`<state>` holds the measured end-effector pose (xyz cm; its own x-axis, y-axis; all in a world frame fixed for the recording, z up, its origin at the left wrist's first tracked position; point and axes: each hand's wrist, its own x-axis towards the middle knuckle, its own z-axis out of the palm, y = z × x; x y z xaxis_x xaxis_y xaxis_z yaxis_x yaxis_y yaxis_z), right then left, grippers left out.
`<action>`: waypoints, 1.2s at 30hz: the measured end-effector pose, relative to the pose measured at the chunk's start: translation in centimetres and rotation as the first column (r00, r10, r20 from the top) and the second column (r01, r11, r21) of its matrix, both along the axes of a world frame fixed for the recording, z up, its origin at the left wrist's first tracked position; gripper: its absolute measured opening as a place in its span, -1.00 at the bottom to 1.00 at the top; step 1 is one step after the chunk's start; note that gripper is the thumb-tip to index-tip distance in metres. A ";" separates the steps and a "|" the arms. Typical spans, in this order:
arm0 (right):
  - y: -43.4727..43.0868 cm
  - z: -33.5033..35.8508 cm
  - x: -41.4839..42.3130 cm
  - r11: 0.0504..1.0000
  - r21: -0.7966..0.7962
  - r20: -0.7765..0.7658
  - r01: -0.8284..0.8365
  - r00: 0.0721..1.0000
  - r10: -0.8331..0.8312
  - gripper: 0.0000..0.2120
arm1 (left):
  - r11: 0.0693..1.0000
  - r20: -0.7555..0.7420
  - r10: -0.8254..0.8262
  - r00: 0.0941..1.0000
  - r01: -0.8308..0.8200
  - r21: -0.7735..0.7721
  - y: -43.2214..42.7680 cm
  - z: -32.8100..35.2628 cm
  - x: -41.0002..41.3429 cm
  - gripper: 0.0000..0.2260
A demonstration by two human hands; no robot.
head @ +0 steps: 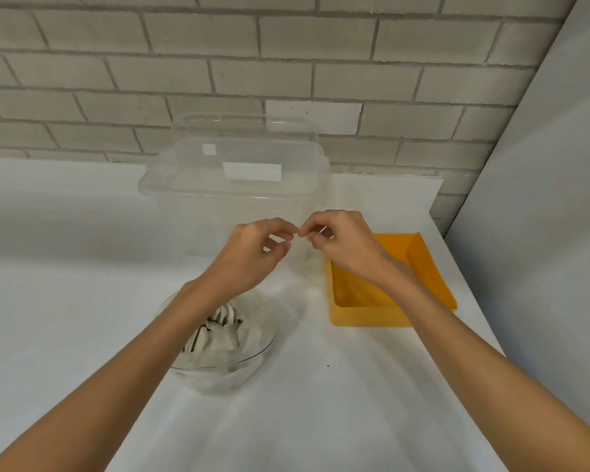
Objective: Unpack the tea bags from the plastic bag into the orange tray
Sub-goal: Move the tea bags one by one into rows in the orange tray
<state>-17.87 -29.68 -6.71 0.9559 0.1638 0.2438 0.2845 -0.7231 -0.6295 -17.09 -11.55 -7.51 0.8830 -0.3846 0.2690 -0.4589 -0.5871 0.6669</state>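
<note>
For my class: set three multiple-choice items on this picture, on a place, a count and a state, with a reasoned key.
1. Where is the orange tray relative to the tea bags? A left; B right; C beneath.
2. How many tea bags lie in the tray? A none; B two; C five.
3. What are the hands doing? A lying flat; B gripping the tray; C pinching the plastic bag at its top.
Key: 1 B: it stands right of them. 2 A: its visible floor is bare. 3 C: left hand and right hand pinch the bag up.
</note>
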 end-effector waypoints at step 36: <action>11.2 0.9 -3.3 0.781 0.560 -0.533 0.276 0.842 0.085 -0.89 | 0.965 -0.123 -0.059 0.991 0.025 -0.261 12.1 -1.0 -2.3 -0.75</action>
<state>-21.17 -18.47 -5.78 0.9629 0.0581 -0.2634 -0.2523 -0.1510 -0.9558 -19.44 0.54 -8.47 0.9012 -0.3547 0.2491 -0.3797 -0.3689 0.8484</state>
